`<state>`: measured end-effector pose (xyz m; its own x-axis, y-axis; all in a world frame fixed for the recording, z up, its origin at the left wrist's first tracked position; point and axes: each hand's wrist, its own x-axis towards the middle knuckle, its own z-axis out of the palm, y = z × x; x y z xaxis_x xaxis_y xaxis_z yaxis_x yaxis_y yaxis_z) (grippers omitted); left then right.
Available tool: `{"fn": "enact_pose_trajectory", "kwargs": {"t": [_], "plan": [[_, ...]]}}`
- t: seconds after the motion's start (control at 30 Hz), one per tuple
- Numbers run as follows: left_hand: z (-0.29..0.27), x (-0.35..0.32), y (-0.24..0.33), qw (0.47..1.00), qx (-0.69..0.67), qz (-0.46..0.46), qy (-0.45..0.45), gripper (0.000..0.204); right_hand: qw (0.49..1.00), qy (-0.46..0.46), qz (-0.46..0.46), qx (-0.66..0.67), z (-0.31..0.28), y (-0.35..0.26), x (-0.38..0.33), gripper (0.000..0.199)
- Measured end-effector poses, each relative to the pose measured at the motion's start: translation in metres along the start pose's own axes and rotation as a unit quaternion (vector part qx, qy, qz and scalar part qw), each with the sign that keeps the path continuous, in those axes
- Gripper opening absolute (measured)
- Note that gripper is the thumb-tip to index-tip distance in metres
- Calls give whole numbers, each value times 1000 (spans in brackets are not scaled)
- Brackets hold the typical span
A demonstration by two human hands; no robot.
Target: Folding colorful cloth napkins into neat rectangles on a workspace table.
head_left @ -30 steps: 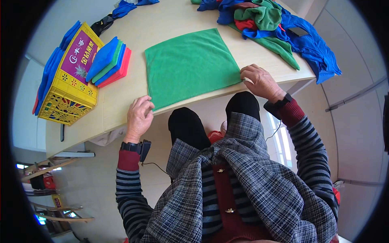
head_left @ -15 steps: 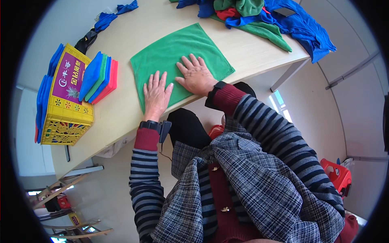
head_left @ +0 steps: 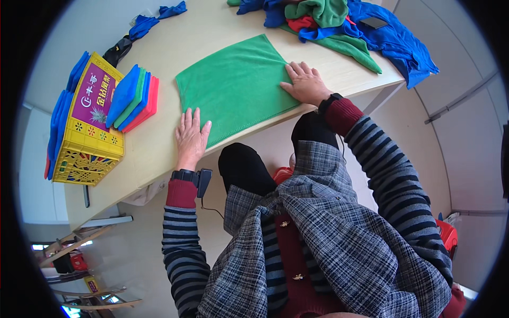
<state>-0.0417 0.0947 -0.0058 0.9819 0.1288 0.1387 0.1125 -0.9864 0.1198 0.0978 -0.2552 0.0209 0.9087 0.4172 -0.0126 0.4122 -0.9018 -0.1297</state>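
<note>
Nearest: grey-and-black checked garment (head_left: 328, 222) over the lap, dark-clad knees (head_left: 241, 164) just short of the table edge. Striped sleeves reach forward, with a dark band (head_left: 185, 176) on the left wrist and another (head_left: 330, 100) on the right. Left hand (head_left: 192, 139) palm down at the near left corner of a green cloth (head_left: 233, 87), fingers straight and pointing away from the body, thumb spread inward onto the fabric; nothing gripped. Cloth lies flat on the pale tabletop (head_left: 151, 151), between the two hands and extending beyond them, its near edge along the table's edge. Right hand (head_left: 306, 85) set farther out, palm down over the cloth's right side, fingers extended and a little parted, thumb on the green; holding nothing. Left of the cloth, apart from it, a stack of folded cloths (head_left: 132, 100) in blue, green and red, just beside a yellow crate (head_left: 87, 159); more blue folded cloths (head_left: 61, 122) on the crate's other side. Farther: at right, a loose heap of cloths (head_left: 323, 13), blue, green, red, with a dark flat object (head_left: 374, 22) on top; at far left, crumpled blue cloths (head_left: 142, 26).
</note>
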Motion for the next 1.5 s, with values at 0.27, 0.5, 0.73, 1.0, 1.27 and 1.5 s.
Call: {"fn": "enact_pose_trajectory", "kwargs": {"t": [0.27, 0.5, 0.73, 1.0, 1.27, 1.5], "plan": [[-13, 76, 32, 998, 17, 61, 8, 68, 998, 34, -44, 4, -6, -64, 59, 73], [18, 108, 32, 998, 14, 43, -53, 67, 998, -3, -58, 9, 17, -65, 89, 72], [27, 116, 5, 1000, 9, -14, 1, 68, 1000, 19, -6, 17, 13, -30, 104, 74], [19, 103, -21, 996, -4, -88, 3, 67, 1000, -9, 16, -5, 0, -1, 99, 73], [-10, 131, -7, 996, 66, -57, 12, 70, 998, -45, -8, -44, -24, -12, 129, 73], [15, 183, 27, 996, 22, 90, 3, 69, 995, -28, -100, 7, -4, -77, 167, 72]]}}
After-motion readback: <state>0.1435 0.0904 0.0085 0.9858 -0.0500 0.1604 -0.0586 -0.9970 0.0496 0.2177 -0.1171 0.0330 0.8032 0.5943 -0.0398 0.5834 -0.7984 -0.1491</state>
